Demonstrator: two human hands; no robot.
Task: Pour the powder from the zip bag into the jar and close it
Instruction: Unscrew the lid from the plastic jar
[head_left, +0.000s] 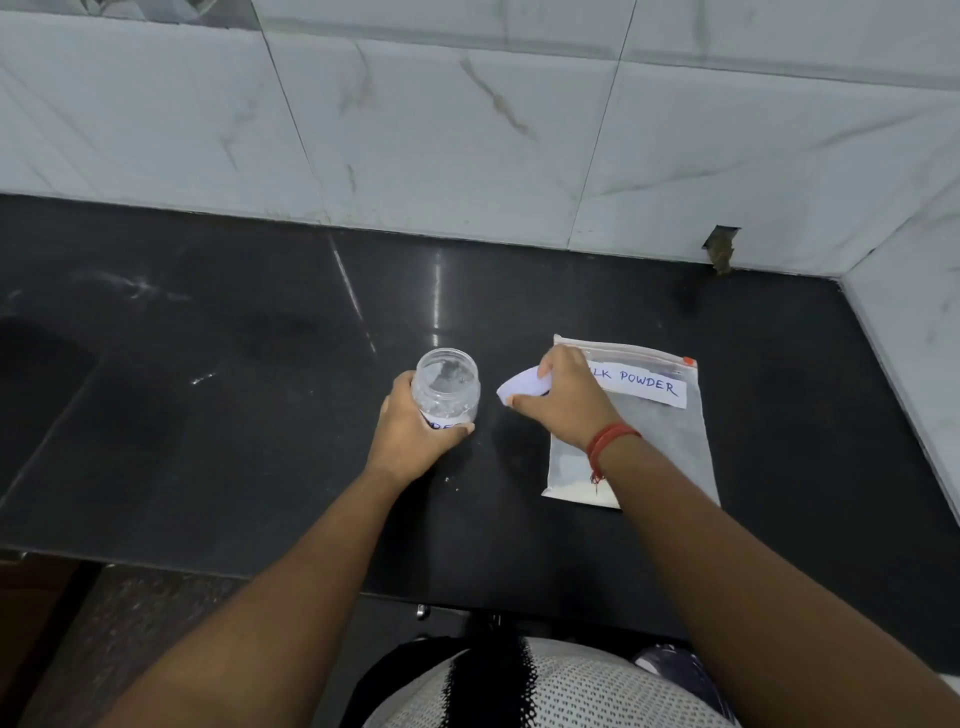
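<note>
Head view: my left hand grips the open jar on the desk, right hand holds its white lid; I'd park it left of the zip bag.

Counter: glossy black, pale streaks of reflected light.
Wall tiles: white marble pattern, grey-brown veins; dark chipped hole at 1 o'clock.
Jar: clear, white label with blue letters.
Lid: white.
Bag: clear, white powder inside, red slider tab at its corner; white strip lettered in blue, "POWDER" legible.
Thread band on right wrist: red-orange.
Shirt at 6 o'clock: white mesh, black stripe.
</note>
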